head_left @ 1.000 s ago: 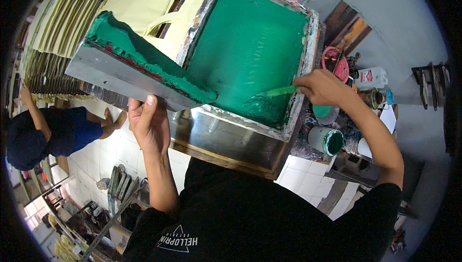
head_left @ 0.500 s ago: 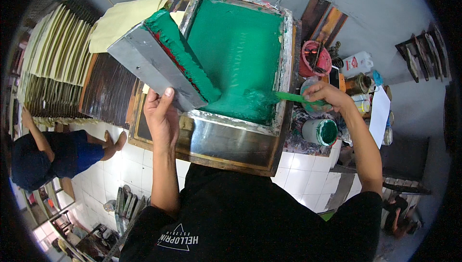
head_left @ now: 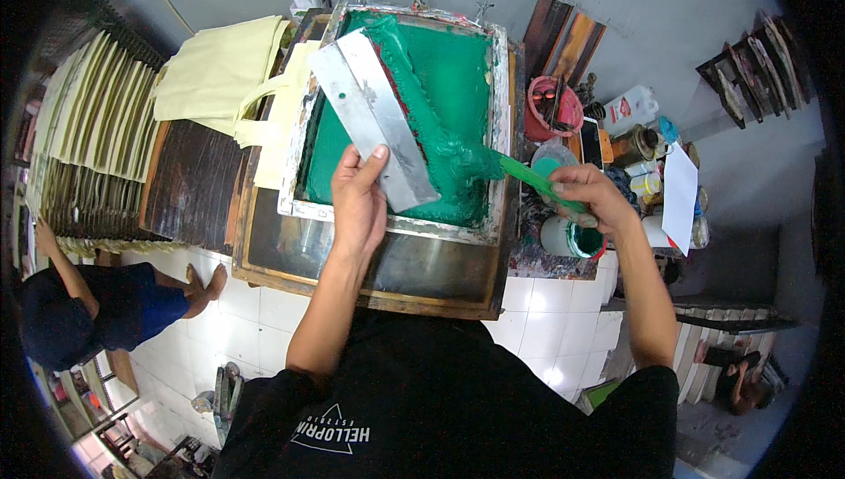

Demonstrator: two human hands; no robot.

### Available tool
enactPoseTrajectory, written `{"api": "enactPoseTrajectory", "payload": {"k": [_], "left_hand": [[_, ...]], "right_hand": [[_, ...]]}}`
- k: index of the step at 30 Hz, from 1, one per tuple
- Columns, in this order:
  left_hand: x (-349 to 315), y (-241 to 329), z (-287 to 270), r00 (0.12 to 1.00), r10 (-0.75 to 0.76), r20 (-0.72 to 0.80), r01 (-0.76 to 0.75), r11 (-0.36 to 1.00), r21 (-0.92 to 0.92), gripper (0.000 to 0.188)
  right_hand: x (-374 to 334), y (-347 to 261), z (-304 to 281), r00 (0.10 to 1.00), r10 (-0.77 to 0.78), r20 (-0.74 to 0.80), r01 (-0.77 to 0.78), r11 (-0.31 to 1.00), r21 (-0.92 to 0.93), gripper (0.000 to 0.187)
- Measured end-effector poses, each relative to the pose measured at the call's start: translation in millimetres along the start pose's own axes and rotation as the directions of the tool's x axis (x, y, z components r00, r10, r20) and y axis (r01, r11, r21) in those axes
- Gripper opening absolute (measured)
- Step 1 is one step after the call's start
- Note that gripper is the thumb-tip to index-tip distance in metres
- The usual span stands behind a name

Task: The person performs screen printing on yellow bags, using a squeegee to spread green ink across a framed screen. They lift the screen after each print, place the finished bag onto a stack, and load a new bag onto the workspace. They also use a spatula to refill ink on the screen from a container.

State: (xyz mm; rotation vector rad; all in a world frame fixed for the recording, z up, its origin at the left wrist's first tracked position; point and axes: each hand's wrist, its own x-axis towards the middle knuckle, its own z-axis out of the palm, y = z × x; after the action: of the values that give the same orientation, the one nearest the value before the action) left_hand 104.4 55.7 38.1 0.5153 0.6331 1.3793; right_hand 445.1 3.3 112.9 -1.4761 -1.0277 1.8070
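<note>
Two hands are busy over the printing screen (head_left: 400, 109), which lies flat in its wooden frame on the bench, its mesh flooded with green ink. The left hand (head_left: 356, 202) grips the lower end of a long metal squeegee (head_left: 374, 114), fingers wrapped round the handle and thumb laid along its edge; the blade runs diagonally up across the screen, its far side heaped with a ridge of green ink (head_left: 440, 140). The right hand (head_left: 590, 197) is closed round a green spatula (head_left: 532, 178), fingers curled tight on the handle, the tip touching the ink mass near the screen's right rail.

By my reading, ink is being gathered and tidied along the blade, the spatula scraping it toward or off the squeegee. A next move would call for a steady left grip while the spatula draws along the edge without dripping over the frame.

Both forearms come up from below, the left nearly straight, the right bent outward at the elbow, wrist cocked in. An open ink pot (head_left: 572, 237) stands just beneath the right hand. Cream tote bags (head_left: 220, 74) lie left of the screen.
</note>
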Motion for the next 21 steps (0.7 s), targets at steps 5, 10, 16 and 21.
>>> {"api": "enactPoseTrajectory", "payload": {"k": [5,10,16,21], "left_hand": [[-9.2,-6.2,30.8,0.996,-0.087,0.022,0.088,0.994,-0.067,0.019],[-19.0,-16.1,79.2,0.985,-0.107,0.135,0.116,0.992,-0.057,0.02],[-34.4,-93.6,143.3,0.926,-0.198,0.322,0.214,0.977,-0.015,0.02],[-50.5,-171.1,156.8,0.883,-0.239,0.404,0.24,0.97,0.049,0.022]], "right_hand": [[-17.6,39.0,17.3,0.945,-0.231,-0.231,0.248,0.968,0.046,0.021],[-63.7,75.6,17.7,0.877,-0.271,-0.396,0.361,0.916,0.173,0.02],[-153.1,132.3,-23.0,0.725,-0.24,-0.645,0.436,0.885,0.161,0.02],[-195.5,168.9,-42.4,0.666,-0.263,-0.698,0.377,0.926,0.011,0.015]]}}
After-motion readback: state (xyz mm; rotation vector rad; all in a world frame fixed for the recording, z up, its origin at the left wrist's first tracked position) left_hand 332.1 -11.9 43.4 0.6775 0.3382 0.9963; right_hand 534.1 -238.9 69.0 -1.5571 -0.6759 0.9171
